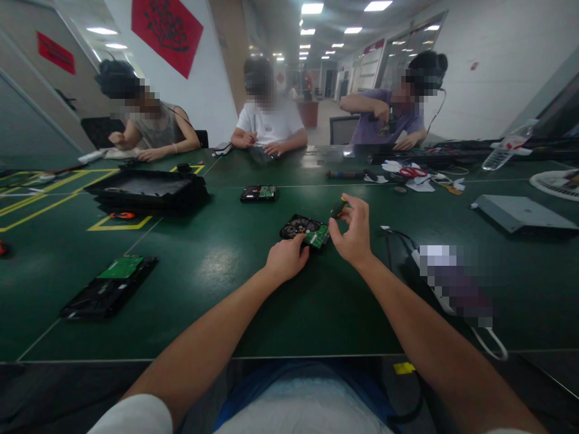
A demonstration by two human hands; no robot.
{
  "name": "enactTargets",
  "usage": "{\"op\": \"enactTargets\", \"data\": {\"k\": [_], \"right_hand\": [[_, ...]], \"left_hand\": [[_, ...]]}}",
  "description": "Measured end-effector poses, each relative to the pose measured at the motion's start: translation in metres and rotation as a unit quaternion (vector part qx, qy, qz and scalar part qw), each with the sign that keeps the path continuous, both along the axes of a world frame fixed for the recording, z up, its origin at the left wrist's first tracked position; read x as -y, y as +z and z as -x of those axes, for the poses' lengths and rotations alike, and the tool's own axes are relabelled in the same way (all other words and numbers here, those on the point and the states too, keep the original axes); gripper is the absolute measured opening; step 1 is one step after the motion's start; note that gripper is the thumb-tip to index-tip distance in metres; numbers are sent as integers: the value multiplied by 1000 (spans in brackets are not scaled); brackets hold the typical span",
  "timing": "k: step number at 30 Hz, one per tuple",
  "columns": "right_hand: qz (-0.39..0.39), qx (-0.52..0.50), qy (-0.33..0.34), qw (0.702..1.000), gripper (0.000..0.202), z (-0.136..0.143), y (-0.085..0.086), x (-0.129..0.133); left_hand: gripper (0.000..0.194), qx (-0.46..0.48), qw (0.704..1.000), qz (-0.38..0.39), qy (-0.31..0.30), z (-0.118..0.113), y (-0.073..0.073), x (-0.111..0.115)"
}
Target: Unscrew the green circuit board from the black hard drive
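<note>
A black hard drive (295, 225) with a green circuit board (318, 236) at its right end lies on the dark green table, in front of me. My left hand (288, 259) is closed on the near edge of the hard drive, its fingertips beside the board. Just right of the drive, my right hand (354, 232) grips a screwdriver with a green and yellow handle (338, 208) between thumb and fingers. The screwdriver's tip is too small to make out.
Another hard drive (258, 193) lies farther back, and a larger one (110, 287) at the left. Black trays (147, 190) stand back left. A phone (455, 286), a grey metal box (522, 214) and a bottle (506, 147) are right. Three people sit across the table.
</note>
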State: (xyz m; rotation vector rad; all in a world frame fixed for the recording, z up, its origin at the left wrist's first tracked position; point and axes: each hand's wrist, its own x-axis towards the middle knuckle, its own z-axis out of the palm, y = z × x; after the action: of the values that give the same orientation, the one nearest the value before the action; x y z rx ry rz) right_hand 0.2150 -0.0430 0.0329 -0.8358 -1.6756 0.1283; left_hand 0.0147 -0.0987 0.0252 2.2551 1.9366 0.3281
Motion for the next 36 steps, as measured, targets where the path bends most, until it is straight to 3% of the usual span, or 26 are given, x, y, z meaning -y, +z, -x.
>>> {"op": "enactTargets", "data": {"k": [5, 25, 36], "right_hand": [[16, -18, 31, 999, 67, 0, -1, -2], [-20, -4, -32, 999, 67, -2, -1, -5], [6, -13, 3, 1000, 65, 0, -1, -1]], "left_hand": [[50, 1, 1000, 2, 1, 0, -2, -1], [54, -12, 1000, 12, -15, 1, 2, 0], [53, -14, 1000, 11, -19, 0, 4, 1]]}}
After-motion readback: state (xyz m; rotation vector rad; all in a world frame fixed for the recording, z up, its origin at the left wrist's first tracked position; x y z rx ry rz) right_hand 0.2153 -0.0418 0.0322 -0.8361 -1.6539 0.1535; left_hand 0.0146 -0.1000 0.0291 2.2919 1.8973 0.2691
